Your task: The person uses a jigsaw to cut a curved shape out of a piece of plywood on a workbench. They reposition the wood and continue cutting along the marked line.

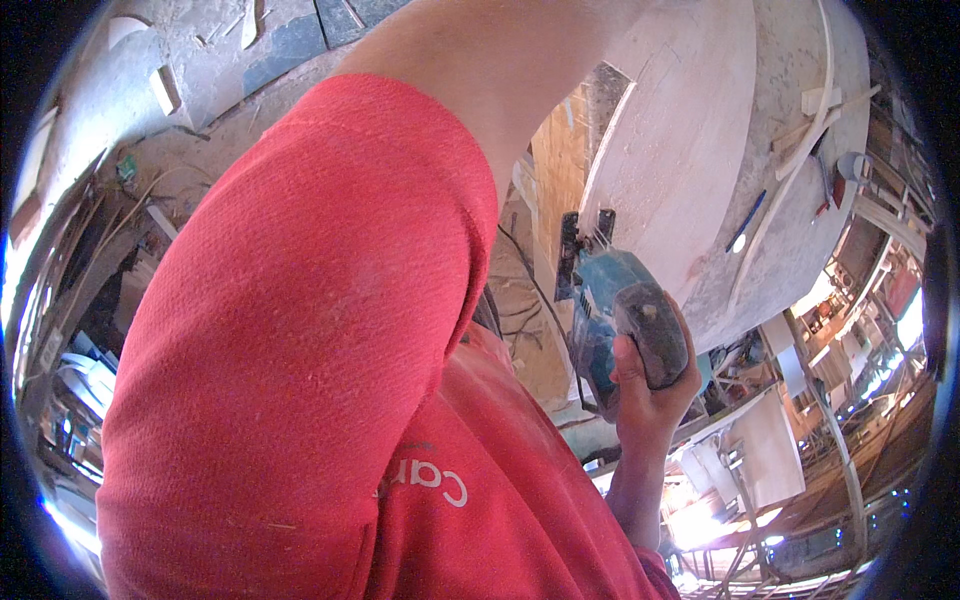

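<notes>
My right hand [660, 385] comes up from the lower right. Its fingers are wrapped round the dark grip of a teal jigsaw [605, 330], with the thumb on the left side. The jigsaw's dark base plate [568, 255] is at the left edge of a pale wooden sheet [675, 150], which has a curved edge. My left arm [470, 60], in a red sleeve, crosses the upper middle toward the top of the sheet. The left hand's fingers do not show; they are beyond the upper edge.
On the sheet's right part lie a blue pen [745, 220] and a long curved wooden strip [790, 170]. A yellowish plank [560, 150] shows beneath the sheet. Wood offcuts [165, 90] litter the floor at the upper left. Boards [770, 450] and scraps crowd the lower right.
</notes>
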A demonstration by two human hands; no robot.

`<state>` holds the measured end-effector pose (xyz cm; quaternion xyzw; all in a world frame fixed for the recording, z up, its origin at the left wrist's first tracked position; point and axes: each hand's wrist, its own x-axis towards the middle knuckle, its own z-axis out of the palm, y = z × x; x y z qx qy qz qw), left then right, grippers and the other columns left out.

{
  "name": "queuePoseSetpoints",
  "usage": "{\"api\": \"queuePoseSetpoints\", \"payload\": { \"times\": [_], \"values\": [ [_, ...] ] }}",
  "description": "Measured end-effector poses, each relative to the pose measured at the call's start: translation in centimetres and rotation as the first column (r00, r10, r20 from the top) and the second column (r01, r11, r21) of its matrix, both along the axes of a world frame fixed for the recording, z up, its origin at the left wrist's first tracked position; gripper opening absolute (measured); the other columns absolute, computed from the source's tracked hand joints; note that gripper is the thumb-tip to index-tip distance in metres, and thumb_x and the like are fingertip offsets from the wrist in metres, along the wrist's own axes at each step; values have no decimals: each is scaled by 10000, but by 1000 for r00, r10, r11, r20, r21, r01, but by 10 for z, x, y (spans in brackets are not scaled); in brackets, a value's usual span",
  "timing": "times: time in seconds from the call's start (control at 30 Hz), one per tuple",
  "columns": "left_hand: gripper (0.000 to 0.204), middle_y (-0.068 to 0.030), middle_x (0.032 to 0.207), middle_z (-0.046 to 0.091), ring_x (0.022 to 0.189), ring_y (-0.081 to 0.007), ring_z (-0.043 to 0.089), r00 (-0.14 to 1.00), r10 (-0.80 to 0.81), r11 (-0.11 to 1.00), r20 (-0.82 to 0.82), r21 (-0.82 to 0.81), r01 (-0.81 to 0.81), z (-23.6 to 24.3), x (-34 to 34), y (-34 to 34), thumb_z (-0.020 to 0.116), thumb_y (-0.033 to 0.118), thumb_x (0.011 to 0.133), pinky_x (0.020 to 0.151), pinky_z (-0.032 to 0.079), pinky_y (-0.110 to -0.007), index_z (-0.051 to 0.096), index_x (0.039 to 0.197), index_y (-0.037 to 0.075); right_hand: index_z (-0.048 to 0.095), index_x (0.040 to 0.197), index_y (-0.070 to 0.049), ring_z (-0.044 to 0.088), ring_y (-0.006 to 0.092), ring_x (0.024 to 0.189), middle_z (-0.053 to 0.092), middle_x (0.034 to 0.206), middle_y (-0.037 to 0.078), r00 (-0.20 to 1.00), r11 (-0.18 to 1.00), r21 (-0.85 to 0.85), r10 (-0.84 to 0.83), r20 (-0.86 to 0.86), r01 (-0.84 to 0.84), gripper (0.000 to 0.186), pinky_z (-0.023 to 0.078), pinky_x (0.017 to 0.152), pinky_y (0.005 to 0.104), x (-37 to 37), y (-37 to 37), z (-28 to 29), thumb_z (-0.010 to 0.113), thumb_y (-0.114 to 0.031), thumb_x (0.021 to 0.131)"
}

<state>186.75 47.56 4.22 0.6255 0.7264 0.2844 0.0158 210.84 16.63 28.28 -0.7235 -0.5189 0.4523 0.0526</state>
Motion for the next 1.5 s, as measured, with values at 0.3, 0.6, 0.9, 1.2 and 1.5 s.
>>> {"api": "queuePoseSetpoints", "payload": {
  "times": [0.3,0.6,0.9,1.2,1.5],
  "values": [
    [624,-214,1609,400,1538,-401,302,999,-39,999,-5,-12,39,3,2,-1,568,457,965,1260,147,-645,574,1484,111,538,1458,61,660,226,1197,689,1296,168,999,999,11,-34,10,34,665,510,1041,350,-5,2,-1,833,-117,888],
    [641,-217,1622,379,1550,-391,281,1000,-20,1000,2,-13,20,3,1,-2,558,459,977,1261,150,-639,548,1500,89,543,1462,49,669,219,1184,702,1280,167,999,999,17,-36,13,36,669,514,1033,341,-7,2,-1,837,-127,887],
    [644,-217,1621,376,1548,-400,277,1000,-19,1000,5,-21,19,3,1,-2,554,447,977,1257,168,-630,535,1506,80,546,1455,54,667,227,1188,699,1281,171,999,999,14,-51,18,50,680,517,1031,348,-11,5,-2,847,-164,886],
    [636,-218,1599,406,1532,-399,305,999,-48,999,15,-1,48,6,-2,-4,570,440,963,1247,190,-633,547,1491,86,560,1446,47,649,177,1021,706,1204,138,999,998,51,-37,13,36,655,513,878,305,-12,7,-4,845,-142,888],
    [655,-219,1633,373,1550,-402,288,999,-31,999,6,-18,31,4,-1,-2,562,454,975,1253,171,-637,530,1510,78,548,1451,60,656,231,1209,688,1302,171,997,997,21,-74,8,74,673,500,1055,354,-16,10,-2,848,-133,880]
  ]
}}
